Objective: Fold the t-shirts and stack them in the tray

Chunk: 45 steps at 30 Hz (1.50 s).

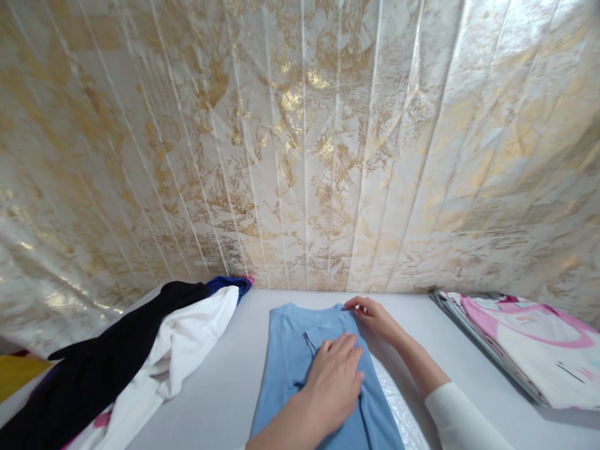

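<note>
A light blue garment lies folded lengthwise on the white table, straight in front of me. My left hand rests flat on its middle, fingers stretched out and together, pressing the cloth down. My right hand is at the garment's far right corner, its fingertips pinching the edge of the cloth. A white sleeve covers my right forearm.
A heap of loose clothes lies at the left: a black piece, a white piece and a dark blue piece. At the right stands a stack of folded shirts, white with pink trim on top. A gold-patterned wall rises behind the table.
</note>
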Each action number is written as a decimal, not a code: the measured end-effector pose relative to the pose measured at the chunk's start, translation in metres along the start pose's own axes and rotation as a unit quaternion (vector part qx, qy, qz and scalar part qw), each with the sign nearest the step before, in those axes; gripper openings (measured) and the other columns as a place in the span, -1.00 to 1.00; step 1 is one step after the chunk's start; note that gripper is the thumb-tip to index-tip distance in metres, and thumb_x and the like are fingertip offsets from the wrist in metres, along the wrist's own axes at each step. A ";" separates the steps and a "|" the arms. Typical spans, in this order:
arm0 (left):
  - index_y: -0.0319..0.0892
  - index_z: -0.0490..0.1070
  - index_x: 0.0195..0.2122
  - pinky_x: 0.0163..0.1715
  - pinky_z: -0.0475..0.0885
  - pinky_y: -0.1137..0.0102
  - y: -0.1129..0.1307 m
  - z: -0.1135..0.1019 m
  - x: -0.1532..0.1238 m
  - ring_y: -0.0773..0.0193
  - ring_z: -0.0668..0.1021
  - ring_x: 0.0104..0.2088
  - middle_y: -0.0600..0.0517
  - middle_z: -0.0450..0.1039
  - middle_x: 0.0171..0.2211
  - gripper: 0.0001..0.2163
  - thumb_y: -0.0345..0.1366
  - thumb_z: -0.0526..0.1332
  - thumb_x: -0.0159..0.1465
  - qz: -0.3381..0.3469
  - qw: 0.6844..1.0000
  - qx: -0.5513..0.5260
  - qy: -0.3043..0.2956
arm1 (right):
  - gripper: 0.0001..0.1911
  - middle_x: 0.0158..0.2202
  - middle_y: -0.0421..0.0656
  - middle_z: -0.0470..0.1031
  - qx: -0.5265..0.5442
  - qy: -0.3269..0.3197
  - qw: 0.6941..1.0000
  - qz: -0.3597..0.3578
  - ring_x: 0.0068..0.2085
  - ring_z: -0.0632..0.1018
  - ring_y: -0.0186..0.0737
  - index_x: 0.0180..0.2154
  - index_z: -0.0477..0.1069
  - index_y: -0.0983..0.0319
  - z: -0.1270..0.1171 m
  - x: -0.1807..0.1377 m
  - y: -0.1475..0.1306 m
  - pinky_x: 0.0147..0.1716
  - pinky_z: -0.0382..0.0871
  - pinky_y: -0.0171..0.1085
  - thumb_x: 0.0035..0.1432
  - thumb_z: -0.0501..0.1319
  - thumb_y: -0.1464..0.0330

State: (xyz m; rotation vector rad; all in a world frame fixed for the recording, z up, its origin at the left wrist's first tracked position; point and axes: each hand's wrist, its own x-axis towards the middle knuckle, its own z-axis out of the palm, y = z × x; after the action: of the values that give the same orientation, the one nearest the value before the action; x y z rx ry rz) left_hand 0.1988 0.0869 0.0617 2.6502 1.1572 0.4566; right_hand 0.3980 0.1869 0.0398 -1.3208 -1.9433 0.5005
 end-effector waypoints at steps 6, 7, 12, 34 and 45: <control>-0.28 0.08 0.30 0.26 0.03 0.10 -0.006 0.011 -0.006 0.09 0.03 0.35 -0.17 -0.07 0.36 -0.54 -0.28 -0.08 0.40 0.012 0.998 -0.034 -0.053 | -0.71 -0.28 -0.12 0.59 -0.005 -0.001 1.000 -0.007 -0.21 0.56 -0.16 -0.28 0.50 0.20 0.013 0.012 0.014 -0.16 0.37 -0.22 0.09 0.02 0.44; -0.27 0.07 0.31 0.27 0.02 0.09 -0.006 0.011 -0.005 0.09 0.01 0.35 -0.16 -0.09 0.36 -0.54 -0.28 -0.08 0.40 0.010 0.998 -0.038 -0.059 | -0.72 -0.29 -0.12 0.58 -0.011 0.000 1.000 -0.007 -0.22 0.56 -0.16 -0.29 0.50 0.20 0.014 0.013 0.015 -0.17 0.37 -0.23 0.08 0.03 0.45; -0.24 0.01 0.33 0.29 -0.04 0.12 -0.010 0.001 -0.001 0.14 -0.03 0.36 -0.12 -0.14 0.38 -0.49 -0.22 -0.05 0.39 -0.014 0.992 -0.075 -0.095 | -0.76 -0.36 -0.11 0.53 -0.039 0.008 0.999 -0.010 -0.26 0.52 -0.17 -0.37 0.49 0.21 0.012 0.014 0.007 -0.19 0.34 -0.24 0.06 0.05 0.51; -0.17 0.37 -0.25 -0.14 0.39 0.25 -0.002 -0.030 -0.012 0.09 0.46 -0.14 -0.06 0.43 -0.21 -0.82 -0.49 0.06 0.17 0.015 0.996 0.069 -0.050 | -0.65 0.03 -0.11 0.46 0.349 0.132 0.919 0.127 0.12 0.40 -0.08 -0.08 0.41 0.14 0.065 -0.078 -0.073 0.20 0.13 -0.04 0.05 0.11 0.35; -0.19 0.41 -0.19 -0.13 0.37 0.25 -0.033 -0.058 -0.010 0.05 0.50 -0.10 -0.09 0.47 -0.17 -0.81 -0.50 0.06 0.25 -0.146 0.985 0.088 -0.011 | -0.49 0.07 -0.12 0.40 0.221 0.095 0.968 0.069 0.18 0.35 -0.17 0.02 0.31 0.11 0.077 -0.083 -0.066 0.25 0.08 0.05 0.03 -0.03 0.52</control>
State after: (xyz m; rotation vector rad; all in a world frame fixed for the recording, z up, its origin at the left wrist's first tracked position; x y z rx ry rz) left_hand 0.1490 0.1062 0.1029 2.5547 1.6137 0.2824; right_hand 0.3166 0.0910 0.0038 -1.1669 -1.4807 0.7921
